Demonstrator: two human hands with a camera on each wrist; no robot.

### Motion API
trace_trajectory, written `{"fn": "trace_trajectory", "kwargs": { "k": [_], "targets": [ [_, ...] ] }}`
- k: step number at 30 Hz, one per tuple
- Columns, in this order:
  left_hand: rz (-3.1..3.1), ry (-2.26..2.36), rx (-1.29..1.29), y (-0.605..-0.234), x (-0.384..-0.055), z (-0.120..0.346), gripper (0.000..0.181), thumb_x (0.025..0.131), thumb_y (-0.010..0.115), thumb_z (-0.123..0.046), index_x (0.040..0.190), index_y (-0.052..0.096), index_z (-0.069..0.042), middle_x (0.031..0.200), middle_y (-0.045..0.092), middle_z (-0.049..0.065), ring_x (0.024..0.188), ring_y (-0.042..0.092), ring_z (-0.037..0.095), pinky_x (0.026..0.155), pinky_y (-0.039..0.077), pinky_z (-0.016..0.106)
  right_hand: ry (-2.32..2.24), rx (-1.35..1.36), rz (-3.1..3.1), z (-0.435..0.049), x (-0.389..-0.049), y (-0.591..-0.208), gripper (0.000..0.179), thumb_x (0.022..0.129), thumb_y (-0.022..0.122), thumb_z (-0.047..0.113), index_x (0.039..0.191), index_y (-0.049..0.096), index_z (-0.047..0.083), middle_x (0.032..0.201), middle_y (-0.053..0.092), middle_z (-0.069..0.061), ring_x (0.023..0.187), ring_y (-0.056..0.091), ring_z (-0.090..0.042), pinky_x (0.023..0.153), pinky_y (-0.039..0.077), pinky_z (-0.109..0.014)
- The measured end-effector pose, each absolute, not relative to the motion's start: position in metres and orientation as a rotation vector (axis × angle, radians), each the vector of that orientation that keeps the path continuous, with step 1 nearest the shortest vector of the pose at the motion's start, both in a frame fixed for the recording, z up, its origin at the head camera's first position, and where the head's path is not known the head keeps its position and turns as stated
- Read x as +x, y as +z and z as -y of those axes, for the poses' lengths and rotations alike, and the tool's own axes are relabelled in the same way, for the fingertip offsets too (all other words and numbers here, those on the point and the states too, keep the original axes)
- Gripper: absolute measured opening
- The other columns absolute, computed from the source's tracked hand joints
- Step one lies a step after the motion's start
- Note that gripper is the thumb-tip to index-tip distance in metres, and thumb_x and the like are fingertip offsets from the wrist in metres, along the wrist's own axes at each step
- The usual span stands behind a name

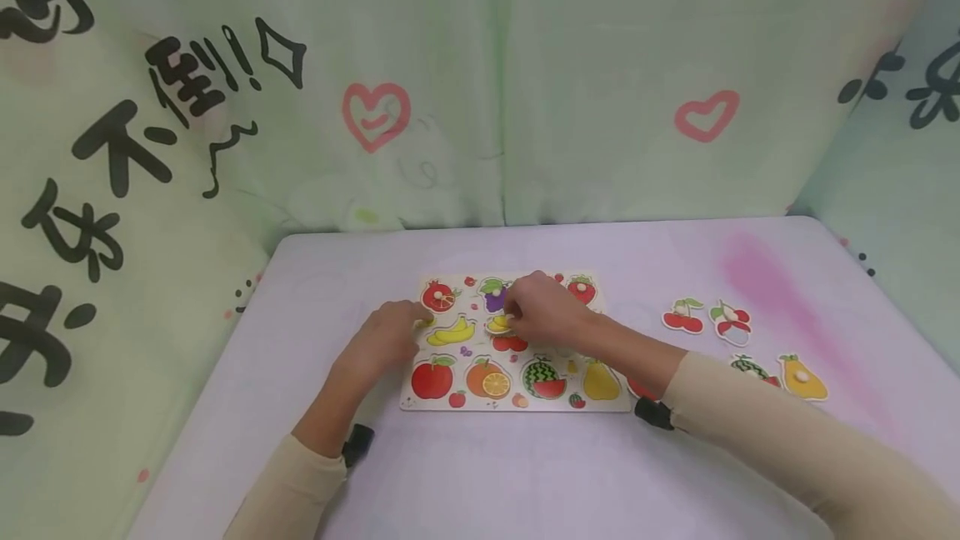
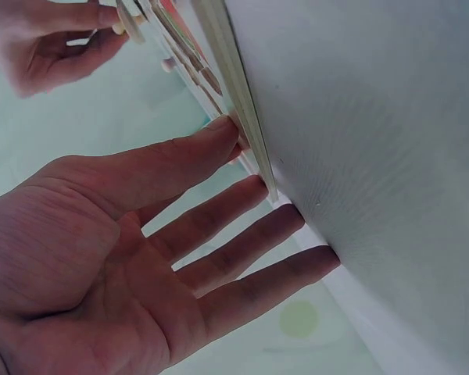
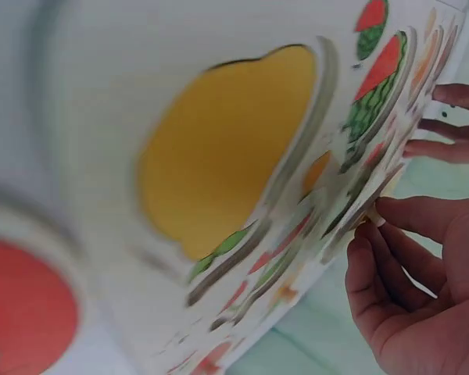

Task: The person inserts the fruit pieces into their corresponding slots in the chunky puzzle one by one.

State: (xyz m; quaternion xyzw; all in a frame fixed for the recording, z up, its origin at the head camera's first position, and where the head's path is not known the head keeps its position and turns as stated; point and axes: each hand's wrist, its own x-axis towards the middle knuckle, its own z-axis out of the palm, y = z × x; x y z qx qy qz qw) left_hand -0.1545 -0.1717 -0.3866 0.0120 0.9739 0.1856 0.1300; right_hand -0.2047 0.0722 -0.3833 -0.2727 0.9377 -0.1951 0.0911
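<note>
A white wooden fruit peg-puzzle board [image 1: 491, 405] lies on the table. My right hand [image 1: 547, 311] is over its middle and pinches a small banana piece [image 1: 498, 323] by its knob. That piece is just above the board, beside the printed bananas [image 1: 452, 332] and over the printed cherries [image 1: 510, 343]. At the board's left edge is my left hand [image 1: 386, 338]. In the left wrist view its thumb [image 2: 195, 150] touches the board's edge, and its other fingers reach straight to the edge and tabletop. The right hand covers part of the board's middle row.
Right of the board lie loose pieces: two cherry-like pieces [image 1: 682, 317] [image 1: 731, 323], a watermelon piece [image 1: 752, 368] and a yellow pear piece [image 1: 802, 378]. A red piece [image 1: 643, 391] is partly under my right forearm. A patterned curtain [image 1: 600, 140] stands behind the table.
</note>
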Motion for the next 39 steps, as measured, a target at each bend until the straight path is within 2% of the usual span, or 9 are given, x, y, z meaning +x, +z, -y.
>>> {"fn": "trace_trajectory", "kwargs": {
  "k": [3,7,11,14,29,39],
  "targets": [
    [-2.837,0.534,0.045,-0.388,-0.155,0.172,0.057,0.087,0.082,-0.008,0.141,0.064,-0.013,0.144,0.061,0.013,0.140,0.052,0.033,0.104,0.057,0.046,-0.568,-0.827,-2.780,-0.059,-0.205,-0.384,0.015,0.093,0.076,0.013,0.105,0.081,0.007,0.098,0.078,-0.005,0.081,0.061,-0.016,0.070,0.054,-0.023],
    [-2.842,0.527,0.060,-0.388,-0.155,0.173,0.055,0.087,0.082,-0.008,0.140,0.065,-0.013,0.143,0.061,0.013,0.140,0.052,0.033,0.105,0.056,0.047,-0.551,-0.870,-2.774,-0.042,-0.206,-0.386,0.016,0.094,0.076,0.014,0.108,0.081,0.008,0.104,0.078,-0.005,0.083,0.062,-0.015,0.077,0.058,-0.025],
    [-2.846,0.508,0.064,-0.389,-0.156,0.174,0.055,0.087,0.083,-0.009,0.140,0.065,-0.013,0.143,0.062,0.013,0.139,0.053,0.033,0.106,0.056,0.046,-0.557,-0.914,-2.756,-0.028,-0.206,-0.388,0.014,0.094,0.075,0.012,0.106,0.081,0.008,0.103,0.079,-0.005,0.085,0.062,-0.015,0.083,0.059,-0.028],
    [-2.846,0.502,0.069,-0.389,-0.156,0.173,0.056,0.087,0.083,-0.010,0.140,0.065,-0.013,0.143,0.062,0.012,0.139,0.053,0.032,0.106,0.056,0.045,-0.548,-0.925,-2.745,-0.020,-0.206,-0.389,0.011,0.094,0.074,0.011,0.102,0.081,0.008,0.098,0.078,-0.003,0.084,0.062,-0.015,0.083,0.059,-0.029],
    [-2.841,0.502,0.077,-0.385,-0.155,0.173,0.054,0.086,0.083,-0.008,0.138,0.066,-0.012,0.140,0.063,0.013,0.138,0.055,0.032,0.106,0.056,0.044,-0.645,-0.961,-2.657,0.001,-0.205,-0.395,0.014,0.094,0.076,0.014,0.106,0.079,0.007,0.085,0.074,0.001,0.072,0.062,-0.011,0.065,0.055,-0.020],
    [-2.853,0.505,0.080,-0.384,-0.155,0.172,0.055,0.086,0.084,-0.008,0.138,0.066,-0.011,0.139,0.064,0.013,0.137,0.055,0.032,0.105,0.057,0.044,-0.658,-1.005,-2.685,0.004,-0.203,-0.398,0.011,0.095,0.074,0.013,0.102,0.080,0.006,0.079,0.072,0.001,0.066,0.060,-0.013,0.059,0.052,-0.022]
  ]
}}
